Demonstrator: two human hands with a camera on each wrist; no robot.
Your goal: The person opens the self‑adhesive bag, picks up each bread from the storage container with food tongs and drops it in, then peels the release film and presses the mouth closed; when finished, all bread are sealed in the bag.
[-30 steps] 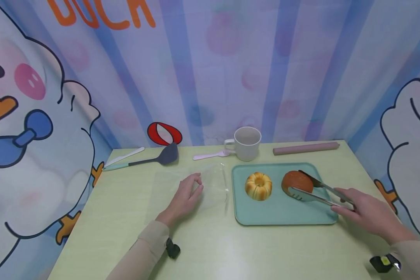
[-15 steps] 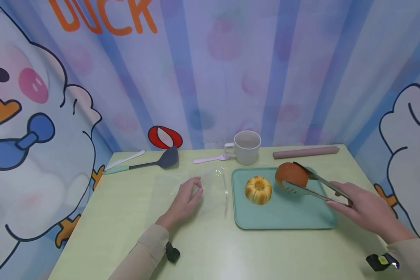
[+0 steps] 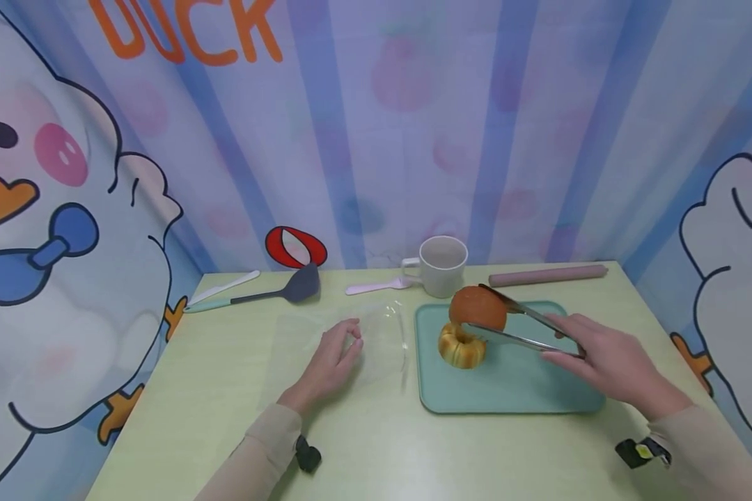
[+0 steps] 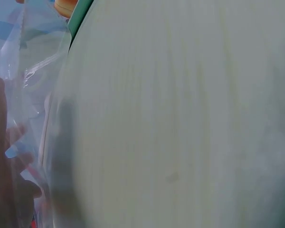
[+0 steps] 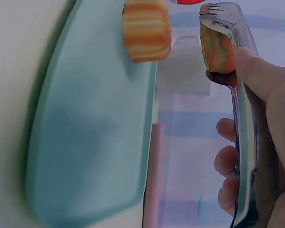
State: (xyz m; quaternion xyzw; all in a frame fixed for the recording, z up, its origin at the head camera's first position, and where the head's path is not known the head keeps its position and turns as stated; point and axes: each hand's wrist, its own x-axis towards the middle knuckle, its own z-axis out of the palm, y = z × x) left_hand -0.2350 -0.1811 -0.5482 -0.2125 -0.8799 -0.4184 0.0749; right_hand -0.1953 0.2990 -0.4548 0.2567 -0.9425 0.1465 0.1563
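My right hand grips metal tongs, and their ends clasp a round brown bun. The bun is held raised, above and partly in front of a ring-shaped golden bread on the green tray. In the right wrist view the tongs lie along my palm, thumb on one arm, with the bun between their ends. My left hand, fingers curled, holds a clear plastic bag left of the tray. Its fingers show through the plastic in the left wrist view; the exact grip is unclear.
Behind the tray stand a white mug and a pinkish rod. A pale purple fork, a dark-headed spatula and a white knife lie along the table's back edge. A printed curtain hangs behind.
My right hand has lifted the bun off the tray with the tongs and carried it left, over the ring-shaped bread. My left hand has stayed at the bag.
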